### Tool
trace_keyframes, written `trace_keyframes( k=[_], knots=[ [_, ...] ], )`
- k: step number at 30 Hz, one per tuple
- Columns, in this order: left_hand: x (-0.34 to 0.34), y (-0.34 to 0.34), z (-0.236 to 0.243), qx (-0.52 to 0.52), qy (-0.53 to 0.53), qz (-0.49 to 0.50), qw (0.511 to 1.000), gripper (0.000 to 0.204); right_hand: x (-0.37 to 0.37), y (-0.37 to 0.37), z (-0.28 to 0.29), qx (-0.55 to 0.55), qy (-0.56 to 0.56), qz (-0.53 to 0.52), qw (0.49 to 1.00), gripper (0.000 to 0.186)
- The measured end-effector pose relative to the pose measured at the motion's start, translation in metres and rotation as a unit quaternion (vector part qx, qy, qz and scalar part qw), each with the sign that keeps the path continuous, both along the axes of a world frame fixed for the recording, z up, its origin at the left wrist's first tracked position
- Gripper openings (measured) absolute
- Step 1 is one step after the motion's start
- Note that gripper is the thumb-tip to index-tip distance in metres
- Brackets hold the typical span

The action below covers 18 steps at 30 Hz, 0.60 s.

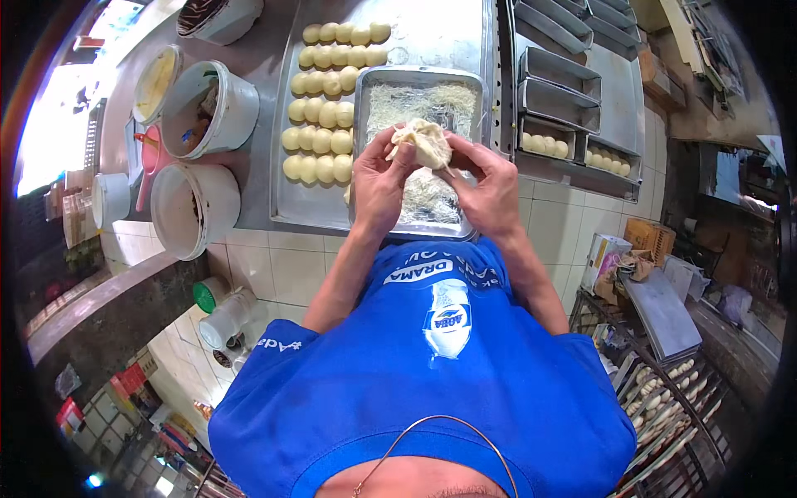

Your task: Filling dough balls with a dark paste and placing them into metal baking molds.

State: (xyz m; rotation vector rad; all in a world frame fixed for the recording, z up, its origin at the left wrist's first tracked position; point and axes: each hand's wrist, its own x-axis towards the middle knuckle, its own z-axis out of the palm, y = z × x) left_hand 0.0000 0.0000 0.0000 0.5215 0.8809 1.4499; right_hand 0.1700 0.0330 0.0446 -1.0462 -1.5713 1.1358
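A soft, pale piece of dough (425, 143) with a gathered, folded top is held up between my two hands. My left hand (378, 187) grips its left side, thumb on the front and fingers curled behind. From the other side my right hand (490, 184) pinches its edge. Directly beneath is a metal tray (478, 83) holding pale shreds that look like grated cheese (430, 197). This tray rests on a larger baking sheet (286, 197), where several rows of smooth round dough balls (322, 111) lie to the left. The dough's underside is partly hidden by my fingers.
White buckets (241, 112) and a pink handled scoop (149, 166) stand on the metal table at left. Metal loaf tins (560, 108) fill a tray at right, and two hold dough balls (544, 145). A loaded rack (664, 398) stands at lower right.
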Motion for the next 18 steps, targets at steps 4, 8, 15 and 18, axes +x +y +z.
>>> trace_keyframes(
  k=[4,8,15,18],
  knots=[
    [-0.008,0.008,0.020,0.144,0.472,0.058,0.868,0.039,0.013,0.004,0.010,0.047,-0.175,0.056,0.982,0.058],
    [-0.022,0.000,0.061,0.219,0.434,-0.100,0.868,0.038,0.025,0.009,0.024,-0.241,0.025,0.108,0.964,0.042],
    [-0.016,-0.003,0.042,0.214,0.367,-0.091,0.901,0.046,0.021,-0.001,0.029,-0.276,0.135,0.084,0.948,0.028],
    [-0.026,-0.002,0.025,0.213,0.413,-0.127,0.876,0.046,0.023,-0.003,0.037,0.002,-0.057,0.113,0.992,0.028]
  ],
)
